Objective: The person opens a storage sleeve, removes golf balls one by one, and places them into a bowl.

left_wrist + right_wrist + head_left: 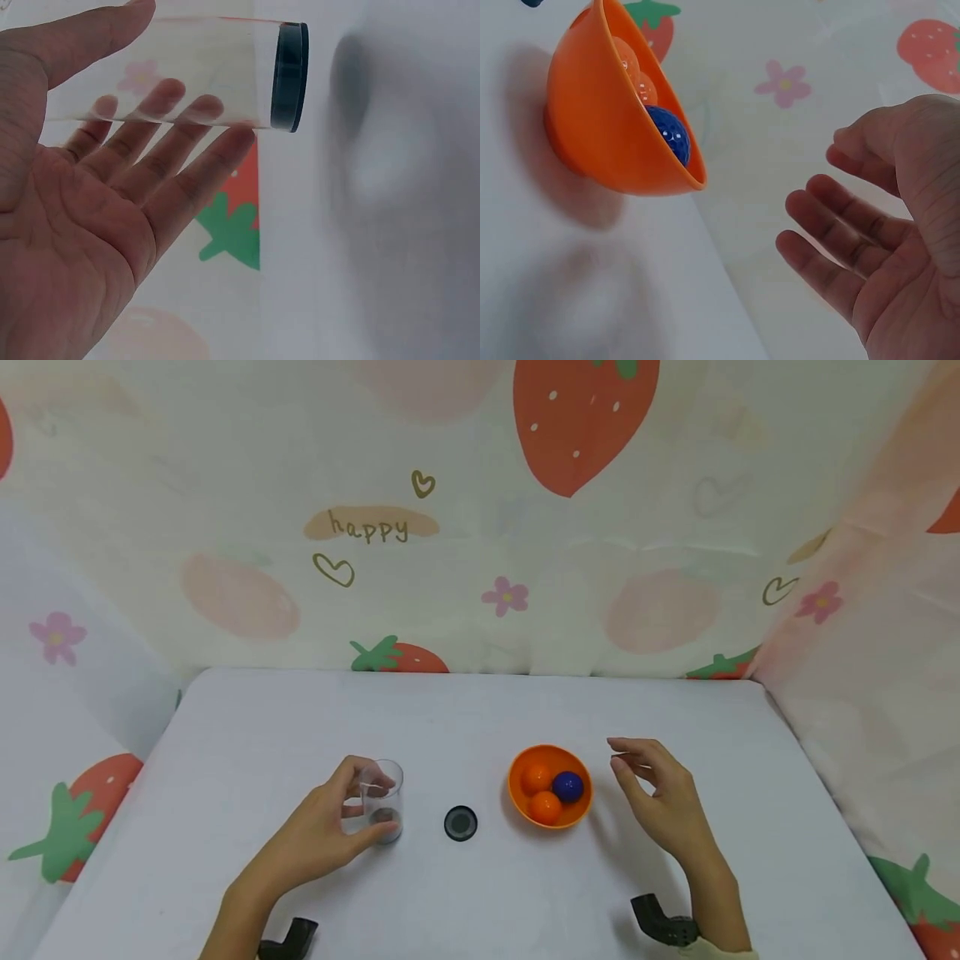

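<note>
A transparent cylindrical container (386,800) with a dark base (289,78) is in my left hand (322,839). Thumb and fingers curve round its sides, and the left wrist view shows the base raised off the table. Right of it lies a round black lid (461,823). An orange bowl (592,112) holds two orange balls (545,807) and a dark blue dimpled ball (670,135). Beside the bowl, on its right, my right hand (663,793) hovers with loosely bent fingers and nothing in its grasp.
The white table (465,910) carries the lid and bowl. A printed strawberry backdrop (480,552) rises behind the table's far edge and along both sides. Each wrist wears a black mount, one on the left (288,939) and another on the right (663,925).
</note>
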`<state>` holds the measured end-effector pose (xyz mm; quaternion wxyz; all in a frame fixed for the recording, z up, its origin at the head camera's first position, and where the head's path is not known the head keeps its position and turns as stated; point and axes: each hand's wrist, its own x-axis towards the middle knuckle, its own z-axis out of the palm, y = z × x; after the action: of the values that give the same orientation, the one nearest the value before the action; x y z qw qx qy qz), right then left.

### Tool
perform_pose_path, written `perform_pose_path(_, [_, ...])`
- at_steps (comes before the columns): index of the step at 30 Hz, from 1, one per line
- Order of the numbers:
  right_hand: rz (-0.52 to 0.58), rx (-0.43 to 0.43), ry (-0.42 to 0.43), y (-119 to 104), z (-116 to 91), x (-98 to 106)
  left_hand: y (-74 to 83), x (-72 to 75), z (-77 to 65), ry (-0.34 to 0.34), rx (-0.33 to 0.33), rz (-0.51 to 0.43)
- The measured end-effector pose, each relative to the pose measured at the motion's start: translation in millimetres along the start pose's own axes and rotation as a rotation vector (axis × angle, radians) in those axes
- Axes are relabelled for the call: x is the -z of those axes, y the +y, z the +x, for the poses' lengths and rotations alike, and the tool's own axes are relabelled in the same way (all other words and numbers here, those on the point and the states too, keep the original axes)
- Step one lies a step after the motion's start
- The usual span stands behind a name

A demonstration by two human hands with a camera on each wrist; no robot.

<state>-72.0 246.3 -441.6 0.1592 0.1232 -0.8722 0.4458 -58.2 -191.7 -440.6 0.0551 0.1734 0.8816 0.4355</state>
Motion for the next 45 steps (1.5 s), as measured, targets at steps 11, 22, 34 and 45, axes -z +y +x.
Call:
perform_pose_path(11, [-0.026, -0.001, -0.010, 1, 0, -2, -5.1, 1.4, -1.3, -0.058, 0.029, -0.002])
perform_pose_path(22, [-0.043, -0.013, -0.029, 2, -1, -2, -7.1, 1.8, -3.8, -0.085, 0.044, 0.043])
perform_pose_path(34, [-0.077, 0.020, -0.014, 5, 0, -3, -7.9, 14.3, -12.3, -0.103, 0.013, 0.189])
perform_pose_path(45, [-0.251, 0.033, -0.010, 10, 4, -5, -4.6, 30.7, -16.0, 0.118, -0.020, 0.399])
